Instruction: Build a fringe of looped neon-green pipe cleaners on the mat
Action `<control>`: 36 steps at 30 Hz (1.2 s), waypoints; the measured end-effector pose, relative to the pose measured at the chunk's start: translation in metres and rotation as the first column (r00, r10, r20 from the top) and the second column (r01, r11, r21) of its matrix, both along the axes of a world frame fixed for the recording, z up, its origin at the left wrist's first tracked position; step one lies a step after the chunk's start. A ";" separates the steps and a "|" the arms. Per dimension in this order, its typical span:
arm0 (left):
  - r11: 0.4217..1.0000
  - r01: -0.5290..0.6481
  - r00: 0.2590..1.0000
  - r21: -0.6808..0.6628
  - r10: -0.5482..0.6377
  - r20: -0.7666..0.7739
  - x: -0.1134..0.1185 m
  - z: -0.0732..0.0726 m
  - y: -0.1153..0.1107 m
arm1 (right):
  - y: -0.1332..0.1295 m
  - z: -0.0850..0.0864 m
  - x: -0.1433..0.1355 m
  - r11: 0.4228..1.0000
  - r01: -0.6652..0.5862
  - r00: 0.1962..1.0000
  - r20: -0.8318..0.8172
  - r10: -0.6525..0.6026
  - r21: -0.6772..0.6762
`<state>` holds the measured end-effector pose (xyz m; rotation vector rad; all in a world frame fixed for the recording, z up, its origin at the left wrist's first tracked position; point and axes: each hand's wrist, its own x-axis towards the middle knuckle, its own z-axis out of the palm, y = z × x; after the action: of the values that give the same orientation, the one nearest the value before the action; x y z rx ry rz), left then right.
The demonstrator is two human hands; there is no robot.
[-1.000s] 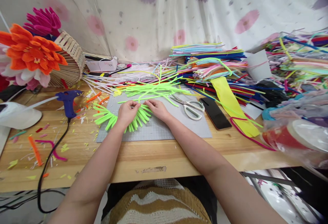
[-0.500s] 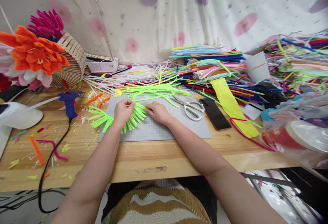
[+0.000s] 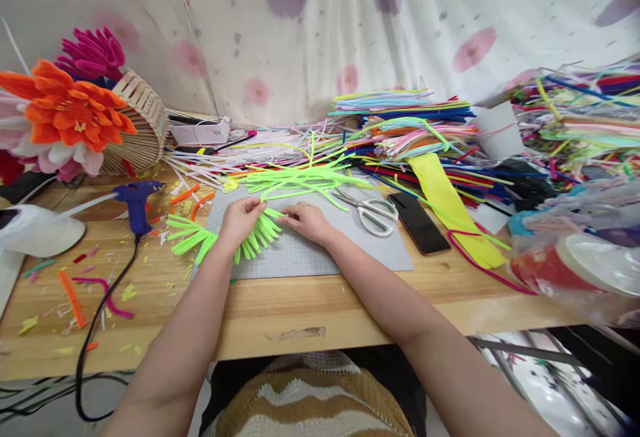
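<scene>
Above the grey cutting mat (image 3: 320,257), my left hand (image 3: 242,221) pinches a fan of bright green pipe cleaner loops (image 3: 261,235). The loops spread out on both sides of that hand, and the hand hides their middle. My right hand (image 3: 306,221) has its fingers closed at the right end of the fan, around the tip of one green pipe cleaner. Just behind both hands lies a loose pile of green pipe cleaners (image 3: 300,177). White-handled scissors (image 3: 376,215) rest on the mat to the right of my right hand.
A phone (image 3: 419,222) and a yellow strip (image 3: 450,203) lie right of the mat. Bundles of coloured pipe cleaners (image 3: 420,123) line the back. At left are a blue glue gun (image 3: 137,205) with its cord, scattered scraps, and a basket (image 3: 143,117) of fuzzy flowers.
The green fan has shifted slightly left, and its left loops lie further out. My right hand has moved a little left along with it. Both hands keep their pinch.
</scene>
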<state>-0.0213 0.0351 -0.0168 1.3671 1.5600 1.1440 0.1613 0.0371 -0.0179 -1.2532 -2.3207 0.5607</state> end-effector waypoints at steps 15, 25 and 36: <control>0.997 -0.054 0.834 0.054 0.075 -0.546 0.004 0.013 -0.010 | 0.029 0.018 0.060 0.890 0.436 0.826 0.335 -0.454 0.131; 0.919 -0.045 0.770 0.391 0.282 -0.573 0.003 0.003 -0.009 | 0.020 0.074 0.127 0.927 0.292 0.858 0.492 -0.146 -0.234; 0.812 0.436 0.666 0.388 -0.002 -0.746 0.043 0.013 -0.024 | -0.001 0.095 0.170 0.894 0.101 0.993 0.101 -0.062 -0.437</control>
<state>0.0212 0.0113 -0.0033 2.5815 1.5242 0.9564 0.3308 0.0359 0.0770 -1.5936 -2.2673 1.0709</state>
